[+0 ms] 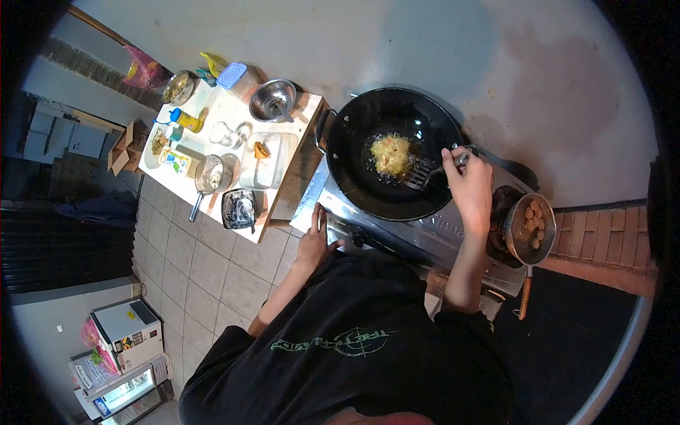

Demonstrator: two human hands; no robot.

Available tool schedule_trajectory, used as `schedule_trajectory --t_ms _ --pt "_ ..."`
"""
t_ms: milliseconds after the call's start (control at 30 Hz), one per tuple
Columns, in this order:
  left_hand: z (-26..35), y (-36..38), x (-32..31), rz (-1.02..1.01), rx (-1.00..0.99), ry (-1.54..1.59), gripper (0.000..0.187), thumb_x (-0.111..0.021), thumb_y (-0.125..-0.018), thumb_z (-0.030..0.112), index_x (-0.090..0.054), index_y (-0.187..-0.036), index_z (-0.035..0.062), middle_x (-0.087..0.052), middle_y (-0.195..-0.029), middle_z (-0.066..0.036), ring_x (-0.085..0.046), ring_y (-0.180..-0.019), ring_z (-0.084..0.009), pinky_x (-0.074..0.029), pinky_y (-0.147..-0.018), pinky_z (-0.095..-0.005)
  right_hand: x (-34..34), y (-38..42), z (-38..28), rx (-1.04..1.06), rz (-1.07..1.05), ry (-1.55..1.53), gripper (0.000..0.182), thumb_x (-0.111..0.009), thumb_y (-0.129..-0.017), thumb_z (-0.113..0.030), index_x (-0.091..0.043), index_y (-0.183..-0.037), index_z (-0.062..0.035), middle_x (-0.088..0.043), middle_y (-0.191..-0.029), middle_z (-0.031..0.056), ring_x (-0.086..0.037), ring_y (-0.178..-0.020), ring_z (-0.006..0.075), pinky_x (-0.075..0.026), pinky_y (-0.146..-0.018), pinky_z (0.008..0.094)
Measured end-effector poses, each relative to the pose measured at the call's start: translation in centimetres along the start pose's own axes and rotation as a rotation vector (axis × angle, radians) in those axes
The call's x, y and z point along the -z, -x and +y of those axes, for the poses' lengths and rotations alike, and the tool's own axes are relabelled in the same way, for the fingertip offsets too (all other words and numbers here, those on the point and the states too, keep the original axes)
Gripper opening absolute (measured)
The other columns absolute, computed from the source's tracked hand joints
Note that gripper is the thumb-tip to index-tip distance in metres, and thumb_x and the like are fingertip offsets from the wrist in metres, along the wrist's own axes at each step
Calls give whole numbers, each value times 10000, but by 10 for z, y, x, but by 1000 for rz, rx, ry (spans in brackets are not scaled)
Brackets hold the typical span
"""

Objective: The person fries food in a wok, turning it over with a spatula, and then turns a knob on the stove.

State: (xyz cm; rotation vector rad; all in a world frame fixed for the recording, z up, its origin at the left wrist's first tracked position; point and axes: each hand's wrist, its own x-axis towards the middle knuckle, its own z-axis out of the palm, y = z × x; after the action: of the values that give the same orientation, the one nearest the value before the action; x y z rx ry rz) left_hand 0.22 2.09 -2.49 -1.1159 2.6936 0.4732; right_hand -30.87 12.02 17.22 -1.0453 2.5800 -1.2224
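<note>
A large black wok (354, 180) stands on the stove (453, 221), and a yellow battered piece (390, 154) bubbles in oil inside it. My right hand (469, 180) is closed round the handle of a slotted metal spatula (419, 175), whose head rests in the wok beside the piece's lower right edge. At the stove's front left edge is my left hand (316, 241), fingers apart and holding nothing, near the stove's metal top.
A small pan with brown pieces (533, 225) sits right of the wok, its wooden handle toward the front. The left table (237, 180) bears a steel bowl (272, 100), a clear tray (273, 170), a black container (239, 210) and a saucepan (210, 174).
</note>
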Motion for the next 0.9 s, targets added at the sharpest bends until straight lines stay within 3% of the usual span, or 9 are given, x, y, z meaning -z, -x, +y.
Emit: schedule_trajectory --t_ms 100,167,267,467,800,900 --pt "-2 2 -3 28 -20 8 1072 -674 -783 565 -181 -1470 -95 -5 -1587 -204 -671 -949 -337 -567 -756 -382 1 4 1 -58 -40 -14 274 -647 -903 -199 -585 -788 42 -477 -576 193 -366 -485 260 -376 -510 349" --pt "-1 1 -1 16 -17 10 1067 -671 -788 559 -178 -1469 -97 6 -1588 -205 -667 -962 -346 -564 -771 -386 2 5 1 -71 -79 -28 267 -651 -906 -208 -599 -802 33 -477 -555 154 -372 -487 173 -368 -507 331" --pt "5 2 8 -39 20 14 1056 -670 -795 549 -175 -1471 -94 10 -1588 -202 -662 -972 -355 -560 -787 -395 -3 5 12 -65 -120 -99 244 -652 -907 -204 -615 -819 22 -484 -548 120 -377 -504 125 -361 -504 319" --pt "5 1 8 -36 24 21 1058 -691 -789 525 -171 -1471 -95 12 -1590 -196 -661 -974 -359 -559 -784 -401 -5 8 15 -83 -166 -105 199 -635 -910 -182 -633 -859 11 -495 -558 118 -386 -512 111 -361 -503 309" --pt "3 1 5 -10 21 22 1073 -696 -777 537 -175 -1473 -91 -3 -1591 -196 -667 -942 -346 -564 -770 -393 11 0 -5 80 -66 -8 140 -607 -883 -119 -604 -851 17 -501 -611 196 -386 -490 268 -393 -523 340" --pt "-1 2 2 -20 12 25 1067 -691 -783 536 -176 -1471 -96 5 -1590 -199 -664 -959 -348 -564 -781 -391 12 -2 -8 73 -55 2 136 -605 -881 -113 -597 -844 18 -511 -624 207 -449 -490 298 -400 -526 352"
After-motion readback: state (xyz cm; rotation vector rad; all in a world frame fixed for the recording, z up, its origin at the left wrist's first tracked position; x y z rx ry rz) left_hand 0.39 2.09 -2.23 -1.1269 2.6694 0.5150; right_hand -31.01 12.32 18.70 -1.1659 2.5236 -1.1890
